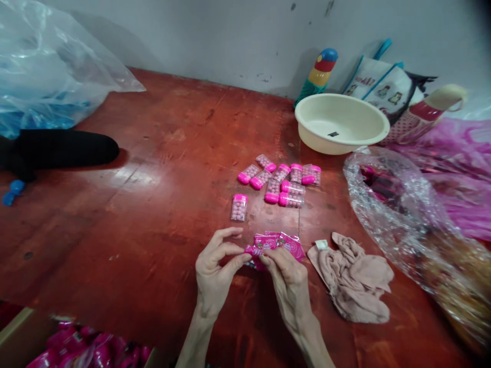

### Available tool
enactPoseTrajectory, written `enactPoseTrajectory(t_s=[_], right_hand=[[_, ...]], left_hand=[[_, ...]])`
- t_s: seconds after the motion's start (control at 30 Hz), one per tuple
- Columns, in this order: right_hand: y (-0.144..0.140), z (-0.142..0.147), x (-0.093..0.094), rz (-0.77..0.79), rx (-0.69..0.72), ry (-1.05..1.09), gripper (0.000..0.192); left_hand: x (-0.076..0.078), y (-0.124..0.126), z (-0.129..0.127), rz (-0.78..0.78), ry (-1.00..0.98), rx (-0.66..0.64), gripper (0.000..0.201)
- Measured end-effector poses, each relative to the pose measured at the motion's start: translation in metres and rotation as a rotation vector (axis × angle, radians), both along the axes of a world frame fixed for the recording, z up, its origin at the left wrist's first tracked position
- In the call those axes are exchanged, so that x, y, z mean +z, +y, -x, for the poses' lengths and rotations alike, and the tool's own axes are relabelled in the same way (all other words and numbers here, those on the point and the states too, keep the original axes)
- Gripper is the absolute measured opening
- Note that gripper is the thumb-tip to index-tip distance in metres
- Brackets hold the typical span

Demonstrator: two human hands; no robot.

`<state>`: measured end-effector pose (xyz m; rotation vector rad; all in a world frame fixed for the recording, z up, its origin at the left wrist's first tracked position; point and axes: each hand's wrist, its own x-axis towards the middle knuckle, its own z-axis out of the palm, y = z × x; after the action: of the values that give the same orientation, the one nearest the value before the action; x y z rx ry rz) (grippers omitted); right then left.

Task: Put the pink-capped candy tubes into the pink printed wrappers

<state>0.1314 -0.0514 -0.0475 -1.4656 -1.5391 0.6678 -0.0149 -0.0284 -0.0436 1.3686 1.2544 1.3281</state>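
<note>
My left hand (215, 266) and my right hand (288, 278) meet over the red floor (153, 168), both pinching a small stack of pink printed sachets (276, 242). The left thumb and forefinger grip the sachets' left end; the right fingers hold the underside. Just beyond lies a single clear capsule box with a pink cap (239, 207), filled with pink beads. Further back sits a cluster of several such boxes (282, 181), lying on their sides.
A beige cloth (355, 278) lies right of my hands. A crinkled clear bag (406, 225) spreads at right, a cream basin (341, 122) behind. A large plastic bag (46, 66) and a black object (61, 148) sit far left. A carton of pink packets (84, 350) stands near left.
</note>
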Motion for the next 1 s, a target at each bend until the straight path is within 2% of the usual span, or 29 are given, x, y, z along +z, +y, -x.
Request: enactPoseTrajectory(t_s=[0.1,0.2,0.3,0.37,0.53,0.7,0.87,1.0], right_hand=[[0.001,-0.003,-0.001,-0.035,0.014,-0.016,0.018],[0.002,-0.007,0.000,-0.031,0.038,-0.007,0.018],[0.003,-0.010,-0.002,0.019,0.042,0.065,0.014],[0.004,-0.012,-0.003,0.050,0.031,0.125,0.013],[0.006,-0.016,-0.004,0.077,0.039,0.200,0.013],[0.006,-0.018,-0.004,0.078,0.097,0.204,0.016],[0.004,-0.020,-0.005,0.035,0.108,0.129,0.019],[0.003,-0.021,-0.004,0.017,0.125,0.075,0.021]], left_hand=[[0.000,0.001,0.003,0.069,-0.028,-0.076,0.015],[0.000,0.003,0.003,0.091,0.012,-0.093,0.022],[0.000,0.003,0.000,0.084,0.047,-0.102,0.016],[0.000,0.003,-0.002,0.116,-0.013,-0.113,0.012],[-0.005,0.002,-0.002,0.286,-0.273,-0.116,0.019],[-0.009,0.003,-0.001,0.428,-0.397,-0.134,0.017],[-0.006,0.004,0.000,0.498,-0.495,-0.117,0.019],[-0.001,0.005,0.000,0.533,-0.486,-0.192,0.020]])
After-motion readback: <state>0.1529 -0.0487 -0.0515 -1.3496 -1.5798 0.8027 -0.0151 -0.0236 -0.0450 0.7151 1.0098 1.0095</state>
